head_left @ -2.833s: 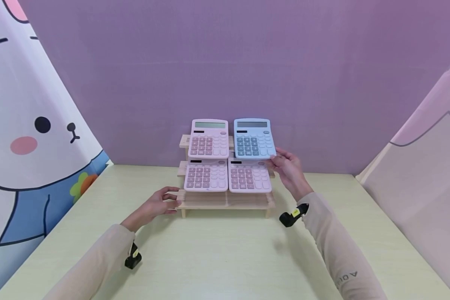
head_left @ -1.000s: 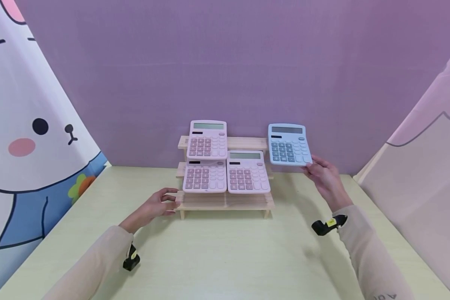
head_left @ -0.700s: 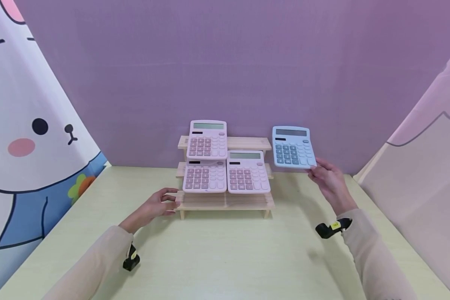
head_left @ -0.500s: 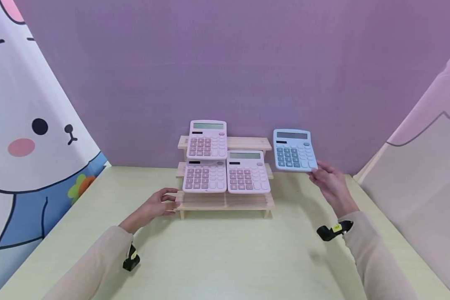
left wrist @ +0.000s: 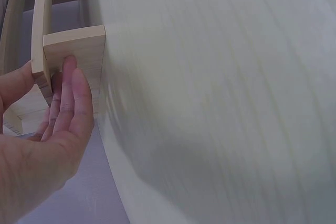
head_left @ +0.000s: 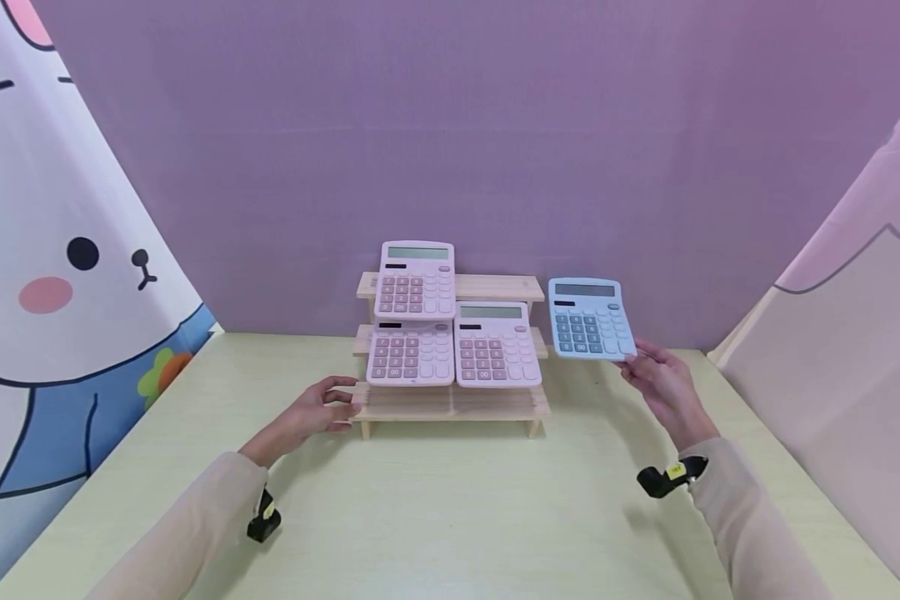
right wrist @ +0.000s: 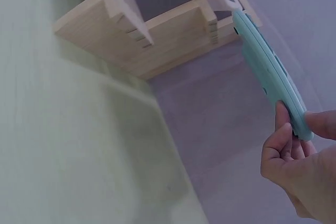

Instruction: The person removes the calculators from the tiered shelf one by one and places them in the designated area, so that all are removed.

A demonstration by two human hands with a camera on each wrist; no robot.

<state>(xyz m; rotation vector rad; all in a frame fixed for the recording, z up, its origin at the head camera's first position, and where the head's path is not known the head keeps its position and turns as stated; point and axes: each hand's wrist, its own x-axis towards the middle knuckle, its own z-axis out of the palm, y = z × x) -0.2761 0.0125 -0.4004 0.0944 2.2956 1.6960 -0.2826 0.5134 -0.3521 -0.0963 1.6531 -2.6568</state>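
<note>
A blue calculator is held in the air right of the wooden step stand. My right hand pinches its lower right corner; in the right wrist view the thumb lies on one face and the fingers behind the other. My left hand grips the left end of the stand's lowest step, thumb on one side of the board and fingers on the other. One pink calculator leans on the top left of the stand. Below it sits a second pink calculator, partly covered, beside a third pink calculator.
The stand's upper right step is bare. A pale table spreads in front and to both sides. Behind rises a purple wall, with a cartoon-printed cloth at left and a pale pink cloth at right.
My right hand has taken the blue calculator off the stand's upper right, moved it rightward, then lowered it. My left hand stays on the stand, and the pink calculators have not moved.
</note>
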